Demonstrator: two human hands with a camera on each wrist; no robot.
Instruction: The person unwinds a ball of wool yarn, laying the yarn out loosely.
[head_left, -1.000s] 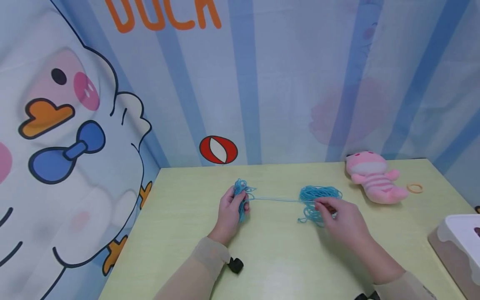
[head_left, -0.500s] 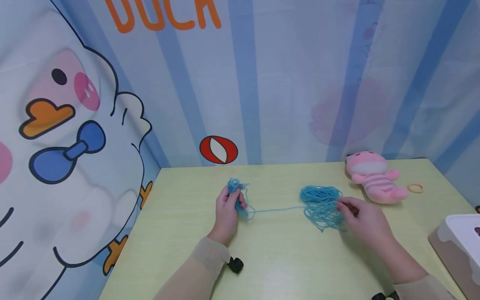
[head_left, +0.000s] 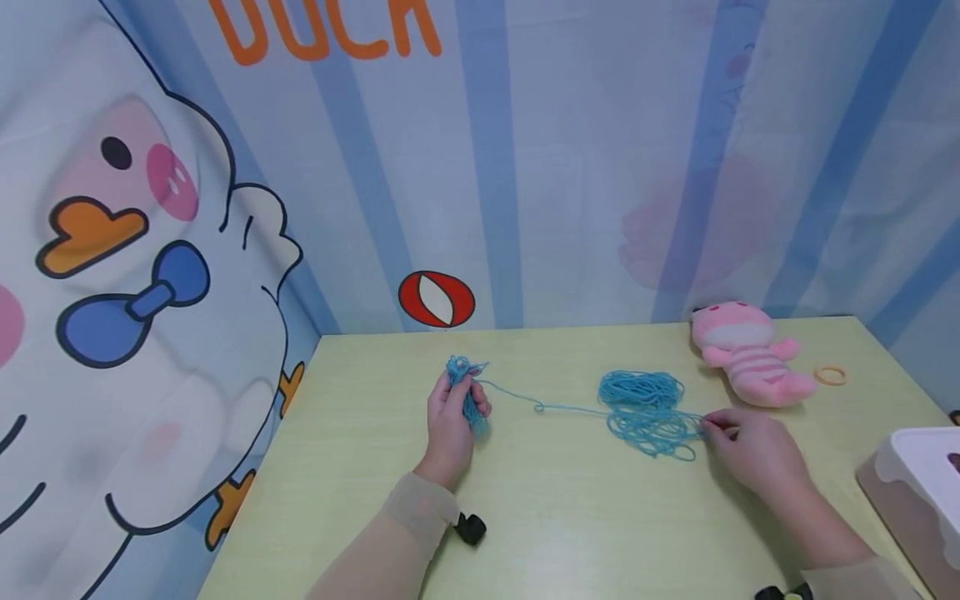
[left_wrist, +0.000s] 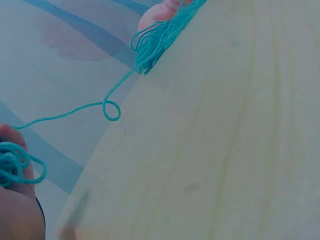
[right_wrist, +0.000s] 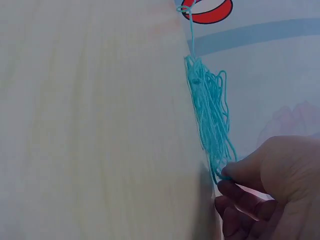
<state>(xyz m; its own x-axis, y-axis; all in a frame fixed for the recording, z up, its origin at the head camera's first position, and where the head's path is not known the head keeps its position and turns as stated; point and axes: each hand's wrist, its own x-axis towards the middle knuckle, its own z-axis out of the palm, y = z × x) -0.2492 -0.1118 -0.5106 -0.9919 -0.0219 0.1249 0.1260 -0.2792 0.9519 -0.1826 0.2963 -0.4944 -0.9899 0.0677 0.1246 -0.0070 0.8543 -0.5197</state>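
Observation:
In the head view my left hand (head_left: 450,421) grips a small bundle of blue yarn (head_left: 472,408), with loops poking out above the thumb. A single strand (head_left: 573,408) with a little curl in it runs from that bundle to a larger pile of blue yarn (head_left: 645,408) on the table. My right hand (head_left: 753,446) pinches yarn between thumb and forefinger at the pile's right end. The right wrist view shows the pinched yarn (right_wrist: 225,175) close up. Only part of my left hand (left_wrist: 20,210) appears in the left wrist view.
A pink striped plush toy (head_left: 750,354) lies at the back right of the table (head_left: 555,500). Beside it is an orange ring (head_left: 830,376). A white-topped box (head_left: 918,492) stands at the right edge. A printed cloth backdrop (head_left: 570,167) hangs behind.
My right hand has moved right and slightly down, laying strand over the pile, whose lower part has spread right. My left hand has shifted a little left with its bundle.

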